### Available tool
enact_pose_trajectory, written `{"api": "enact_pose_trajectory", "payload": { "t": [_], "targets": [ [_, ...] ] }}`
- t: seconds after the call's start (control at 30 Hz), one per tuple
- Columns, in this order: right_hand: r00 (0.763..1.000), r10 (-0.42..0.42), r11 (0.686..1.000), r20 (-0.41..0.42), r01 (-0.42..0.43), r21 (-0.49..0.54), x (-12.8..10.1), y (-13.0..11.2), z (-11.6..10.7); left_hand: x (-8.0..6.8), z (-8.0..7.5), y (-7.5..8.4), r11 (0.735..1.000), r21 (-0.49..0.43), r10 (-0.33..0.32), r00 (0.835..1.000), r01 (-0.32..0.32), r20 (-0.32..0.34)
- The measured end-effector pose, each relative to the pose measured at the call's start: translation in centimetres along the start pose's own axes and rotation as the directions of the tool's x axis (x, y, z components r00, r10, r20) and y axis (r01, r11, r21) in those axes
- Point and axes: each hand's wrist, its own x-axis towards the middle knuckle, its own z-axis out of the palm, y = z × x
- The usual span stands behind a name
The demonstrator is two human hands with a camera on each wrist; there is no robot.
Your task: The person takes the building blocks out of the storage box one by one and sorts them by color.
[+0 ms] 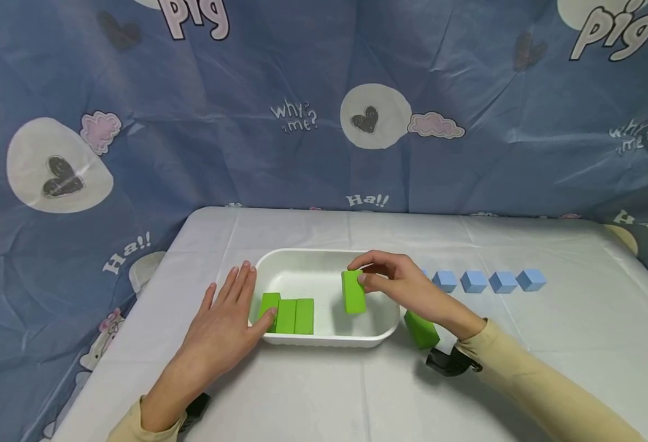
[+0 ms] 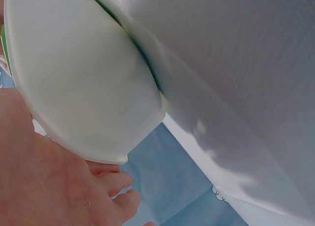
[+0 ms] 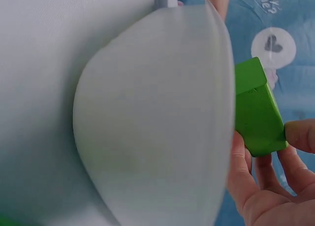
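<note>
The green block (image 1: 353, 292) you hold stands on end, long axis upright, inside the white tray (image 1: 324, 261) toward its right end. It hangs from the pinch, so the block lies below and slightly left of your right hand (image 1: 407, 288); from the head view you cannot tell whether its lower end touches the tray floor. In the right wrist view the same green block (image 3: 256, 110) pokes past the tray rim (image 3: 224, 88), your thumb (image 3: 300, 135) pressed on one face and fingers curled behind the other, a firm pinch near its top.

Three more green blocks (image 1: 289, 315) stand side by side in the tray's near-left corner, touching one another, their long axes also upright. The held block is well apart from that row, with bare tray floor between. The row lies to the left of your grip, along the tray's near wall.

Your left hand (image 1: 224, 322) lies flat on the table (image 1: 324, 393) with fingers straight, holding nothing; its fingertips touch the tray's left end and the thumb rests by the leftmost block of the row. That hand is nearer the row, the right nearer the open floor.

Outside the tray, one more green block (image 1: 421, 329) lies tilted on the table just beside the tray's near-right corner, under your right wrist. A line of blue cubes (image 1: 486, 281) runs toward the table's right edge.
</note>
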Motion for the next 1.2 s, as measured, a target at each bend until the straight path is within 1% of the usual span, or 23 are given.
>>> {"api": "enact_pose_trajectory", "payload": {
  "t": [0.27, 0.5, 0.73, 0.93, 1.07, 1.2],
  "targets": [
    [0.997, 0.000, 0.999, -0.076, -0.003, -0.034, -1.6, -0.2, -2.2, -0.1, -0.1, 0.1, 1.000, -0.016, 0.000, 1.000, 0.000, -0.011],
    [0.990, 0.023, 0.998, -0.142, -0.032, -0.058, -3.3, -0.2, -4.0, 0.0, -0.1, 0.1, 1.000, -0.014, 0.000, 1.000, 0.000, -0.010],
    [0.976, 0.051, 0.989, -0.211, -0.078, -0.124, -5.1, 0.0, -5.5, 0.0, 0.0, 0.0, 1.000, -0.020, -0.006, 1.000, 0.006, -0.003],
    [0.972, 0.046, 0.992, -0.229, -0.070, -0.101, -6.5, 0.8, -6.5, 0.1, 0.0, 0.0, 1.000, -0.017, -0.005, 1.000, 0.006, 0.005],
    [0.973, 0.036, 0.995, -0.227, -0.057, -0.088, -7.2, 1.4, -7.1, 0.0, 0.0, 0.0, 1.000, -0.017, -0.004, 1.000, 0.004, -0.004],
    [0.972, 0.053, 0.990, -0.228, -0.080, -0.113, -8.1, 1.8, -7.6, 0.0, 0.1, 0.0, 1.000, -0.018, -0.004, 1.000, 0.004, -0.002]
  ]
}}
